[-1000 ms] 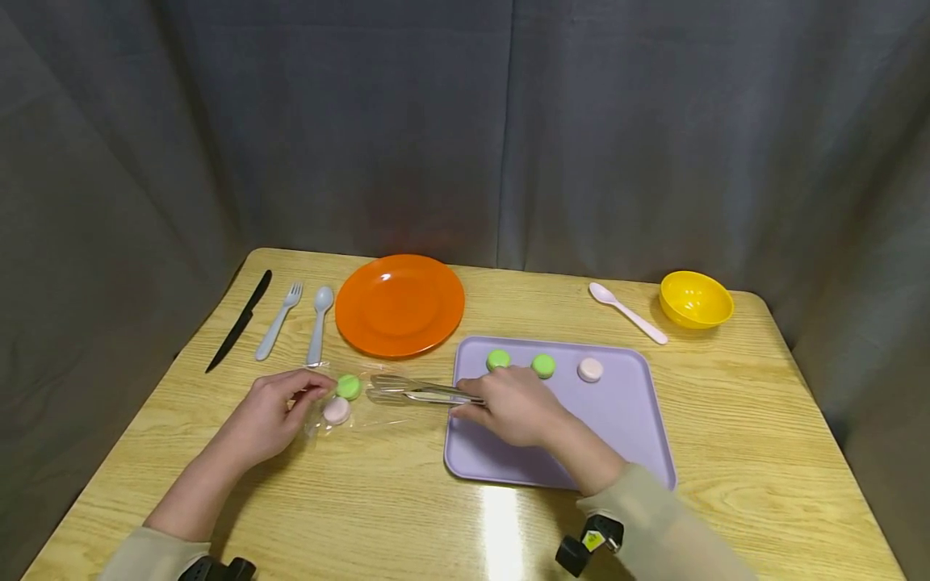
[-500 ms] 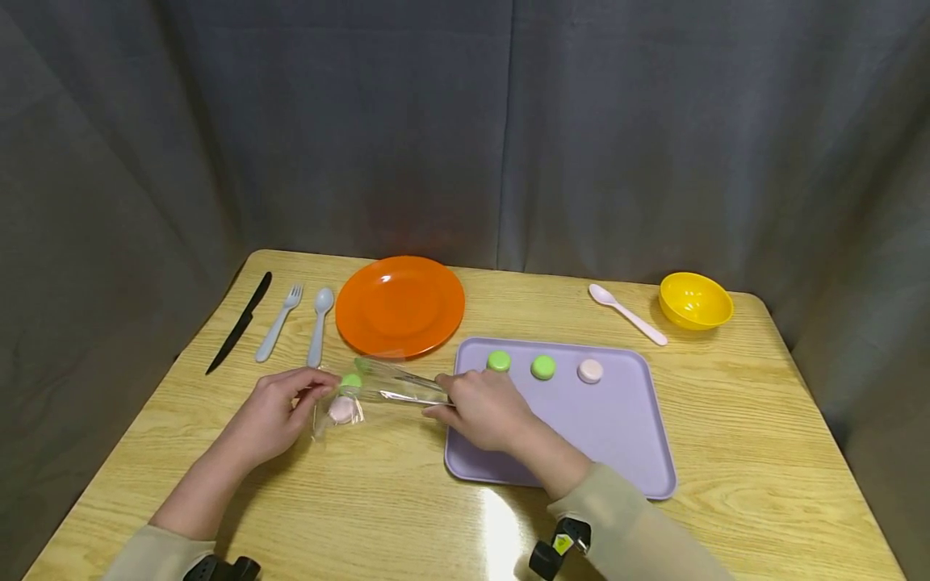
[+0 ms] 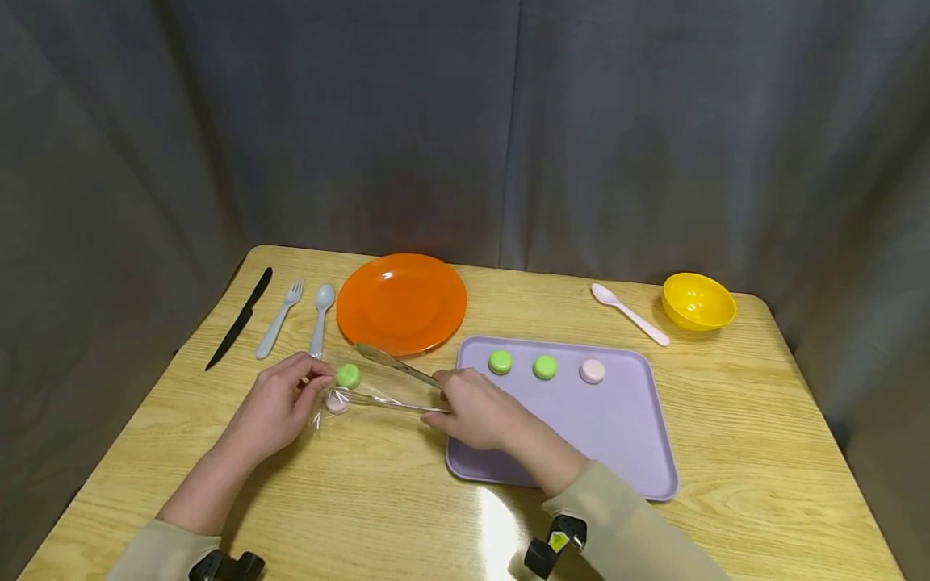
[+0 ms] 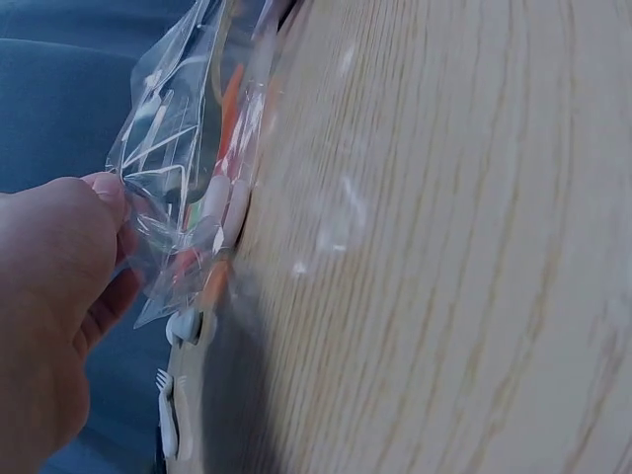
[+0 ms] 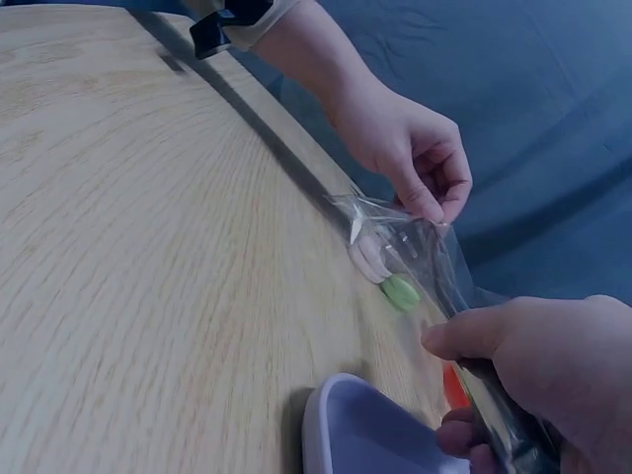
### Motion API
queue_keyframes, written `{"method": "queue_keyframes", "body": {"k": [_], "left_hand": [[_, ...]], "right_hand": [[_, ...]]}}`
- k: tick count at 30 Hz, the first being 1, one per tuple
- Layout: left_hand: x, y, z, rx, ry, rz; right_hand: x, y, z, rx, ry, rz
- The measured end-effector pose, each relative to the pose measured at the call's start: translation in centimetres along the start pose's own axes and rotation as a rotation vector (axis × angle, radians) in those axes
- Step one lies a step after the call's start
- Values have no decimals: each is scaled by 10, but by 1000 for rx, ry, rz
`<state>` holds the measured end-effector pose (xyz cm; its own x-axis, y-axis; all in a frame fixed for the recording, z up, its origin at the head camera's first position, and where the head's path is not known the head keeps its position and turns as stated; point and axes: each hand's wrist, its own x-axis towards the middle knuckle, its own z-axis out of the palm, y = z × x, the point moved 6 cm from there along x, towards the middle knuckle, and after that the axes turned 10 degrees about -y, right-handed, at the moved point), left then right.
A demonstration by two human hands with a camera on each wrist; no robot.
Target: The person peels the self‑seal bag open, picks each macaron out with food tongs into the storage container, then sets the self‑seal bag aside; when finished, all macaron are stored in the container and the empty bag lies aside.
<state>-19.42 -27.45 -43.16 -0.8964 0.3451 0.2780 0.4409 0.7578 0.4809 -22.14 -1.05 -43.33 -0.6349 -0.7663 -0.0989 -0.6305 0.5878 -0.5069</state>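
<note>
Between thumb and fingertips, my left hand [image 3: 279, 403] pinches the edge of a clear plastic bag [image 4: 158, 148]. A green macaron [image 3: 348, 376] and a pale pink macaron [image 3: 337, 402] lie in the bag, the pink one partly behind a tong arm. My right hand [image 3: 479, 411] grips metal tongs [image 3: 395, 401] by the handle. Their two arms are spread apart and reach leftward into the bag, one along its far side and one over the pink macaron. In the right wrist view, the green macaron [image 5: 400, 293] shows through the film. No macaron is clamped by the tongs.
Two green macarons [image 3: 545, 367] and a pink one [image 3: 592, 371] sit on a lilac tray [image 3: 603, 436] under my right forearm. Behind are an orange plate [image 3: 402, 303], black knife [image 3: 240, 319], fork [image 3: 279, 320], grey spoon [image 3: 320, 319], pink spoon [image 3: 630, 315] and yellow bowl [image 3: 698, 302].
My right hand has moved left, pushing the tongs further into the bag. The tong arms have spread from close together to wide apart, and the bag's film has lifted. The left hand keeps its pinch.
</note>
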Motion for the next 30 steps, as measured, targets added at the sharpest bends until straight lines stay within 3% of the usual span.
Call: {"method": "queue_keyframes", "body": {"k": [11, 21, 30], "left_hand": [[-2, 2, 1, -28, -27, 20], [-4, 4, 2, -63, -35, 45], [-8, 8, 4, -100, -79, 65]], "right_hand": [[-6, 2, -7, -103, 57, -93], [-5, 2, -3, -89, 39, -132], [-3, -2, 1, -76, -45, -176]]}}
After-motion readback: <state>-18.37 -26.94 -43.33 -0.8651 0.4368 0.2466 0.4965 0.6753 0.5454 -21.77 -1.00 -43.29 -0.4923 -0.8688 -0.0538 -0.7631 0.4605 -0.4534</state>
